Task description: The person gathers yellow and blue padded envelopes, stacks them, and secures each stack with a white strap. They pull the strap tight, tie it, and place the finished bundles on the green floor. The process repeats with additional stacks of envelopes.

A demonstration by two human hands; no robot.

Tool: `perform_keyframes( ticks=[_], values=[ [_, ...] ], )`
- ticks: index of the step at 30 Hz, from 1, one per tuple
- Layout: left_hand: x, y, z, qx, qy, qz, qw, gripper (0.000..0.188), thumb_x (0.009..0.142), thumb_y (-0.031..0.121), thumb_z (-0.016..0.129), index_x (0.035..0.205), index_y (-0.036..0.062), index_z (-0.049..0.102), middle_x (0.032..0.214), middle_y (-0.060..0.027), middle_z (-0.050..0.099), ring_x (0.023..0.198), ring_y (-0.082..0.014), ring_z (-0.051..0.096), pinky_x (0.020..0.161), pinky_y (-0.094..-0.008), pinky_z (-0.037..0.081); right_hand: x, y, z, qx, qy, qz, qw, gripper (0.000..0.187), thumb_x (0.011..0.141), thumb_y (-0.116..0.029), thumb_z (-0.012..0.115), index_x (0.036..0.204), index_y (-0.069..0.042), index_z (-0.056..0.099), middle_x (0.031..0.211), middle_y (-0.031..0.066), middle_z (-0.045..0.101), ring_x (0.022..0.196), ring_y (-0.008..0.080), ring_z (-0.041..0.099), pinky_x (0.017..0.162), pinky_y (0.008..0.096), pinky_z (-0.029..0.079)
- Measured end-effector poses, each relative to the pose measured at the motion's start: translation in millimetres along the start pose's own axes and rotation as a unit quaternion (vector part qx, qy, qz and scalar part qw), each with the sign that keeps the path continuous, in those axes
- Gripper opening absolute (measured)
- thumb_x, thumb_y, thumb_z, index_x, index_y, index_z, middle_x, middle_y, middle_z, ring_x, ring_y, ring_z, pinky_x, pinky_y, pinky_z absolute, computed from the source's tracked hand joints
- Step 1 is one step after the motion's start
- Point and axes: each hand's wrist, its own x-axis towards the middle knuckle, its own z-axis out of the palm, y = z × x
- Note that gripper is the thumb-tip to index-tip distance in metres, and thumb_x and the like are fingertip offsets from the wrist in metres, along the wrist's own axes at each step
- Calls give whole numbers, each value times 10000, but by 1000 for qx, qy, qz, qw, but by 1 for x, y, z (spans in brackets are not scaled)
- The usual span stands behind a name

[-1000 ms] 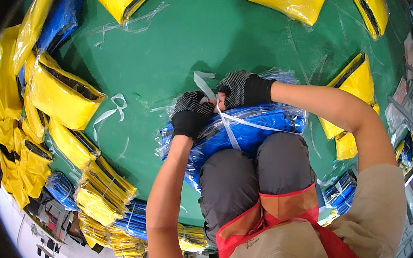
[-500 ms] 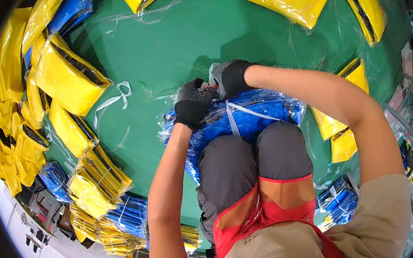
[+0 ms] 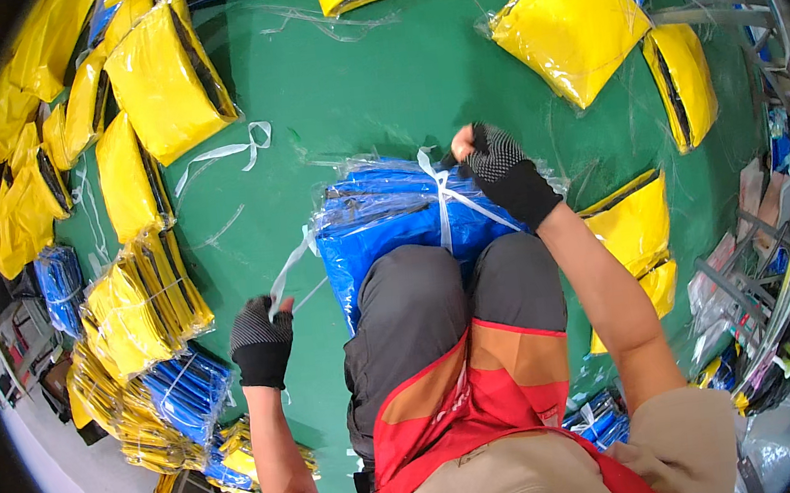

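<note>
A stack of blue plastic-wrapped packs [image 3: 393,223] lies on the green floor [image 3: 351,89] under my knees. A white strap [image 3: 445,205] crosses over it. My right hand [image 3: 497,165], in a dark dotted glove, pinches the strap at the stack's far right corner. My left hand [image 3: 261,333], gloved the same, is down at the left of my knee and grips the strap's other end [image 3: 285,271], which runs taut from the stack's left side.
Yellow wrapped packs [image 3: 165,78] lie in piles along the left, top and right. Tied bundles of yellow and blue packs [image 3: 154,365] sit at the lower left. A loose white strap [image 3: 229,150] lies on the floor. A metal rack [image 3: 772,210] stands at right.
My left hand has left the top of the stack and pulled the strap end down and out to the left. My right hand stays at the stack's top, shifted right.
</note>
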Motion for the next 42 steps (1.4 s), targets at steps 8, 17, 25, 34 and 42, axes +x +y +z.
perform_keyframes(
  ticks=[8,17,25,34,42],
  values=[
    [-14,60,12,-37,69,37,996,435,802,459,527,605,71,545,595,-161,557,587,-348,563,489,-400,424,21,19,14,-284,-176,69,940,405,706,-411,601,739,-8,625,748,189,621,709,314,604,657,406,466],
    [42,93,36,-80,-11,77,994,427,781,472,528,616,92,630,635,-147,589,605,-328,579,521,-414,430,-60,-6,26,-86,-112,39,989,242,852,-261,508,820,-30,574,753,174,595,759,303,585,703,356,451],
    [59,80,51,-130,-20,87,987,473,748,521,542,655,68,644,666,-176,589,637,-337,592,574,-405,455,-170,-89,61,-349,-148,12,925,181,792,-254,550,710,-96,585,683,109,589,639,299,574,570,412,429],
    [50,45,145,-489,166,69,853,283,772,311,574,796,29,571,732,-124,592,678,-255,577,613,-358,450,-27,-73,126,32,-355,-101,929,201,872,-200,499,864,-20,588,753,51,601,725,109,552,667,274,446],
    [32,19,128,-870,164,-96,456,286,925,302,429,838,45,518,739,6,514,690,-82,466,626,-230,379,-4,-51,226,-103,-336,-161,922,207,852,-168,499,758,-4,583,693,124,602,663,211,586,625,319,452]
  ],
)
